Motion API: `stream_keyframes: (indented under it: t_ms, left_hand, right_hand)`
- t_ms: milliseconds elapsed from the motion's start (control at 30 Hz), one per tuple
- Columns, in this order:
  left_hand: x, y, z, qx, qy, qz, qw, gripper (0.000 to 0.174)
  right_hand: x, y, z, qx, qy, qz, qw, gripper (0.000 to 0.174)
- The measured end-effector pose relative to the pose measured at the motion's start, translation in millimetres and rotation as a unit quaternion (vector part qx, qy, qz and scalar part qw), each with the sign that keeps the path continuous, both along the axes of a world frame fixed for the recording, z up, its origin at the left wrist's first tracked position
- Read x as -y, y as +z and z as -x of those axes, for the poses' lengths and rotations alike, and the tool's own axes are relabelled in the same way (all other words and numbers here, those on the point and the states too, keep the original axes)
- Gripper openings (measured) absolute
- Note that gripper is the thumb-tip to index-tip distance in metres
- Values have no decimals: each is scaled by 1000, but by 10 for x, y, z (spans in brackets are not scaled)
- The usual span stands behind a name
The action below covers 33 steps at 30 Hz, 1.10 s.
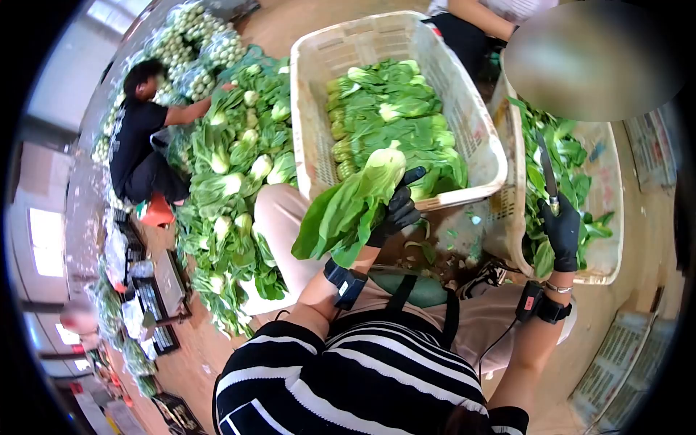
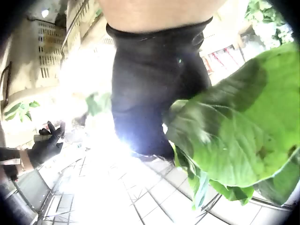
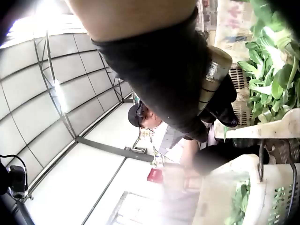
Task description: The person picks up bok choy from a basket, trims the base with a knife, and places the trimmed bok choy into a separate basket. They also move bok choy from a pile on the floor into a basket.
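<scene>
My gloved left hand (image 1: 395, 215) holds a bok choy (image 1: 384, 170) above the near edge of the white crate, pale base up and leaves hanging toward my lap. In the left wrist view the bok choy's broad leaf (image 2: 234, 126) fills the right side, and the black glove (image 2: 157, 84) hides the fingers. A knife (image 1: 545, 170) is gripped in my gloved right hand (image 1: 562, 235), its blade pointing up and away over the right crate. The knife's wooden handle (image 3: 215, 75) shows past the glove in the right wrist view.
Bok choy (image 1: 395, 109) lie in rows inside the white crate (image 1: 308, 109). A second crate (image 1: 605, 254) at right holds loose greens (image 1: 573, 156). Piled bok choy (image 1: 232, 181) cover the floor at left, where a person (image 1: 134, 138) crouches. Another person (image 1: 478, 22) sits beyond the crates.
</scene>
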<state>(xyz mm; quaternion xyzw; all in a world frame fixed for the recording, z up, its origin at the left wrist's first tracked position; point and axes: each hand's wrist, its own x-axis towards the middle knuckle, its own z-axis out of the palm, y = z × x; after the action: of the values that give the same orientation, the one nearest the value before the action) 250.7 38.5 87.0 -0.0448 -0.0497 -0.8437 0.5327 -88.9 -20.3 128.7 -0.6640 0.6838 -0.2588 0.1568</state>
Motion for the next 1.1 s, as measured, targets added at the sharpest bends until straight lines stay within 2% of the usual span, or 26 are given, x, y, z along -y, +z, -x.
stream_keyframes:
  t_ms: [33, 100, 133, 167, 233, 267, 300, 367, 400, 433, 467, 500, 567, 600, 633, 700, 733, 767, 833, 900, 967, 1000, 1033, 1100]
  left_hand:
    - [-32, 31, -84, -3, 0, 0, 1000, 65]
    - [-89, 68, -265, -5, 5, 0, 1000, 69]
    - [-138, 100, -388, 5, 17, 4, 1000, 70]
    - [-178, 135, -537, 30, 41, 5, 999, 72]
    - [-333, 311, -787, 173, 147, -2, 974, 92]
    - [-403, 475, -884, 231, 141, 57, 961, 95]
    - [-310, 294, -1015, 363, 105, 165, 911, 94]
    - [-261, 246, -996, 445, 39, 279, 850, 92]
    - [-226, 267, -932, 469, 23, 311, 826, 91]
    - [-198, 239, -879, 466, 2, 310, 829, 91]
    - [-159, 274, -811, 462, -26, 317, 828, 89]
    - [-127, 304, -749, 460, -52, 323, 826, 87]
    - [-60, 227, -665, 501, -134, 362, 775, 82]
    - [-35, 274, -563, 518, -99, 393, 753, 78]
    - [-6, 252, -496, 510, -103, 399, 755, 78]
    - [20, 211, -404, 525, -94, 352, 769, 76]
    - [-12, 214, -305, 505, -36, 310, 805, 75]
    - [-39, 218, -233, 503, -40, 315, 804, 75]
    - [-82, 207, -102, 678, 7, 246, 693, 71]
    - [-80, 169, 18, 658, 30, 269, 703, 64]
    - [-37, 244, 26, 713, 31, 312, 627, 57]
    - [21, 276, 10, 697, 21, 352, 624, 55]
    - [73, 284, 12, 671, -10, 364, 646, 55]
    - [146, 358, 45, 662, -24, 394, 637, 55]
  right_hand:
    - [10, 85, -88, 19, -13, -37, 999, 35]
    - [37, 56, -165, 0, 20, -3, 1000, 34]
    - [66, -92, -112, -17, 57, 75, 995, 32]
    - [82, -47, -164, 25, 34, -9, 999, 30]
    - [134, -37, -257, 82, 39, -63, 994, 25]
    - [159, 63, -385, 180, 63, -124, 974, 25]
    - [72, 208, -572, 271, 73, -187, 942, 25]
    - [-41, 174, -970, 290, 210, -72, 931, 28]
    - [-172, 359, -1193, 412, 279, -173, 850, 28]
    - [-298, 451, -1472, 373, 240, -179, 878, 30]
    - [-341, 450, -1510, 344, 249, -266, 865, 34]
    - [-373, 486, -1613, 329, 338, -257, 844, 38]
    - [-491, 434, -1737, 276, 381, -149, 870, 47]
    - [-537, 435, -1742, 239, 355, -136, 894, 45]
    - [-553, 438, -1734, 203, 333, -124, 912, 44]
    - [-543, 423, -1661, 197, 303, -134, 923, 43]
    - [-534, 406, -1630, 195, 280, -142, 929, 42]
    - [-529, 357, -1608, 196, 275, -140, 931, 42]
    - [-528, 243, -1573, 167, 261, -83, 947, 41]
    - [-531, 206, -1500, 142, 274, -70, 948, 42]
    - [-535, 156, -1411, 177, 290, -66, 938, 41]
    - [-557, 196, -1411, 232, 277, -86, 928, 39]
    - [-580, 222, -1408, 234, 271, -88, 930, 39]
    - [-606, 257, -1384, 270, 269, -55, 923, 37]
